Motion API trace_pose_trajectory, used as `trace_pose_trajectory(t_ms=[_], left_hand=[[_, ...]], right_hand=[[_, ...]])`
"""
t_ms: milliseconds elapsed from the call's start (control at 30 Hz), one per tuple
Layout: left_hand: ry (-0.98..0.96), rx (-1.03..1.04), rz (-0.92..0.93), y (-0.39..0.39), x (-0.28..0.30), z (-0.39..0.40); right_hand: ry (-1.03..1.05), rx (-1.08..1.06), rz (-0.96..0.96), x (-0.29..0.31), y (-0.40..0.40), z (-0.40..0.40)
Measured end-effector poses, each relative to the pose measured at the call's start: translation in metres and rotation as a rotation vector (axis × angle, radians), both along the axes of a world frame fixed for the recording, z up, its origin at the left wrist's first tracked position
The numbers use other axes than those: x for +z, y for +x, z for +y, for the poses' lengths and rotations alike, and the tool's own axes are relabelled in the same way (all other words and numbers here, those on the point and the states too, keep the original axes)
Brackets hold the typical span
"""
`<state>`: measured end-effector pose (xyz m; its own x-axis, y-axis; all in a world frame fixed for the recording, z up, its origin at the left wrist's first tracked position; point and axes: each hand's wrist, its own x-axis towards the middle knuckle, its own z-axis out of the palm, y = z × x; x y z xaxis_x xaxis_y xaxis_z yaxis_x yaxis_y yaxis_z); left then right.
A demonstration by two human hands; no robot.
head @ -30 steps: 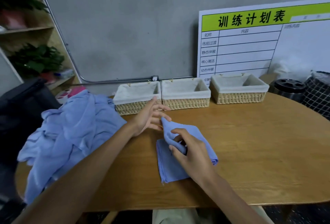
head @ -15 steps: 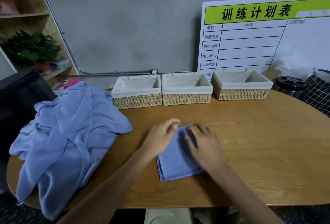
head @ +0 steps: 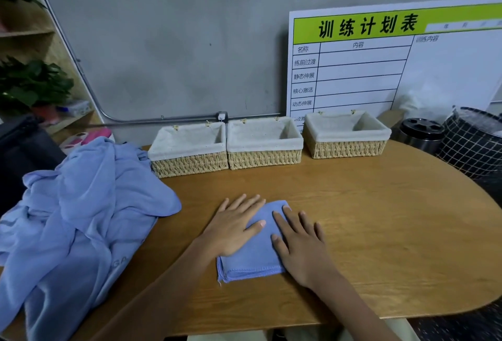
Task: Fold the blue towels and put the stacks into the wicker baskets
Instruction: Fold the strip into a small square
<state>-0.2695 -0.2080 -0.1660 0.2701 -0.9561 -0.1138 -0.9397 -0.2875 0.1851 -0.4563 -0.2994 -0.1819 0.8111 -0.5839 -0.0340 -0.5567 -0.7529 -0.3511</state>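
Nearest to us, both our hands lie flat on a folded blue towel (head: 251,253) in the middle of the wooden table (head: 380,232): our left hand (head: 233,228) presses its left half with fingers straight and spread, and our right hand (head: 301,240) presses the right half the same way, fingers extended, neither one gripping anything. The towel sits as a small, thick square with its stitched hem toward us, so we judge that its folding is finished or nearly so and we are only smoothing it down. To our left, a large heap of unfolded blue towels (head: 76,213) drapes over the table's edge, well apart from the folded one; how many pieces it holds we cannot tell, but it looks like most of the work. Farther back, three wicker baskets with pale cloth liners stand in a row against the wall: the left basket (head: 188,148) and middle basket (head: 264,142) touching, the right basket (head: 346,134) a little apart. All three appear empty as far as we can see into them, so no stack has gone in yet. By our reckoning we are at the very start: one towel folded, the heap left to fold, stack and carry to the baskets.
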Motion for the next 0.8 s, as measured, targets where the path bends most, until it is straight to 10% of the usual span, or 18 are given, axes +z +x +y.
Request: trace_pose_trajectory(t_ms=[800], left_hand=[[-0.187,-0.017,-0.126,0.003,-0.010,0.048]], right_hand=[[-0.187,-0.040,-0.036,0.010,-0.013,0.002]])
